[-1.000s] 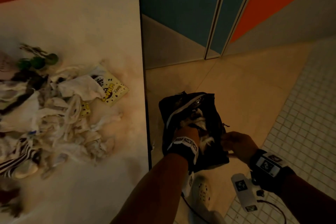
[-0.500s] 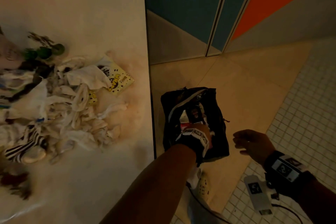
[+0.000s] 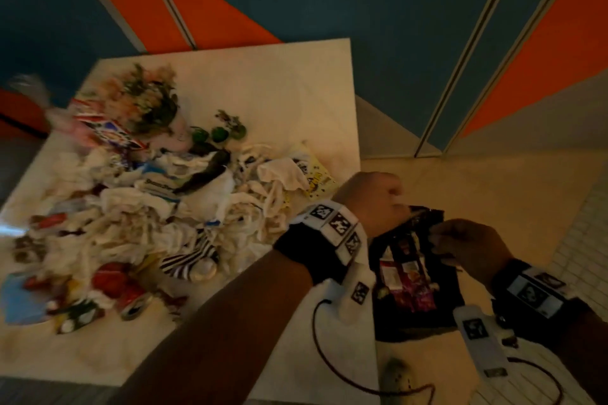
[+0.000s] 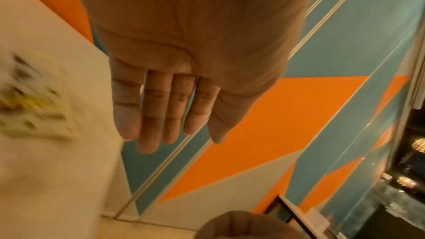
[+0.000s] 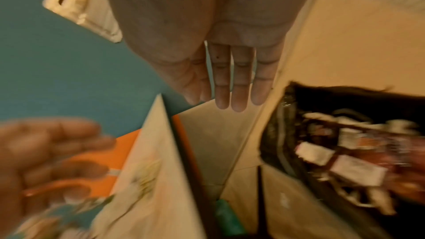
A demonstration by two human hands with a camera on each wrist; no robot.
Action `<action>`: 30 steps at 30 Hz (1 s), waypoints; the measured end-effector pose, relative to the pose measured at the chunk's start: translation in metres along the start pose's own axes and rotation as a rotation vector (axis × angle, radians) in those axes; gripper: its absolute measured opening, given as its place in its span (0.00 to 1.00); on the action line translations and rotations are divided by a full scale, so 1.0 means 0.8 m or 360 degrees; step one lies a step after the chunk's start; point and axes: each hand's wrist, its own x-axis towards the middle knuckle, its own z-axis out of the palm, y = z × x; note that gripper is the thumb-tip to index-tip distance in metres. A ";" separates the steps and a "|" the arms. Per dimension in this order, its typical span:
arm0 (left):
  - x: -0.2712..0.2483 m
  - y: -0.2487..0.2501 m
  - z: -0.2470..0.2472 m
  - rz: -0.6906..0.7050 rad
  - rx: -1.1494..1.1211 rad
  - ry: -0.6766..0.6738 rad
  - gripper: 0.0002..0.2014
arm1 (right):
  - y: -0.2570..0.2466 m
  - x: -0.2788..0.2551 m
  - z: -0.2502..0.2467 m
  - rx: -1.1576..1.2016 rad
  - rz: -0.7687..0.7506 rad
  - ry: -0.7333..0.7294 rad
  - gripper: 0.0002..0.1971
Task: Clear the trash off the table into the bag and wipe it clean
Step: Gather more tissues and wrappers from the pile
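A heap of trash covers the left half of the pale table: crumpled white tissues, wrappers, cans, green bits. A yellow packet lies at the heap's right edge, blurred in the left wrist view. The black bag stands on the floor just right of the table with wrappers inside, and shows in the right wrist view. My left hand hovers over the table's right edge above the bag, fingers straight and empty. My right hand is over the bag's mouth, fingers straight, holding nothing.
A wall of teal and orange panels runs behind the table and bag. Beige floor turns to small white tiles at the right. A pale shoe is on the floor below the bag. Cables trail from both wrist units.
My left hand has come up out of the bag to the table's edge. My right hand has moved back in over the bag's mouth. The head view has swung left, showing more of the table.
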 end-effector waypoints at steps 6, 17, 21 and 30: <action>-0.065 -0.099 -0.092 -0.0330 0.0145 0.0179 0.13 | -0.064 -0.015 0.068 -0.0109 -0.0283 -0.0025 0.03; -0.127 -0.214 -0.182 -0.0539 0.0272 0.0393 0.04 | -0.125 -0.034 0.176 -0.0594 -0.0591 -0.0066 0.04; -0.136 -0.232 -0.200 -0.0550 0.0311 0.0362 0.08 | -0.138 -0.042 0.207 -0.0620 -0.0527 -0.0045 0.05; -0.131 -0.244 -0.176 -0.0475 0.0588 -0.0009 0.37 | -0.153 -0.031 0.255 -0.0993 -0.0451 0.0061 0.25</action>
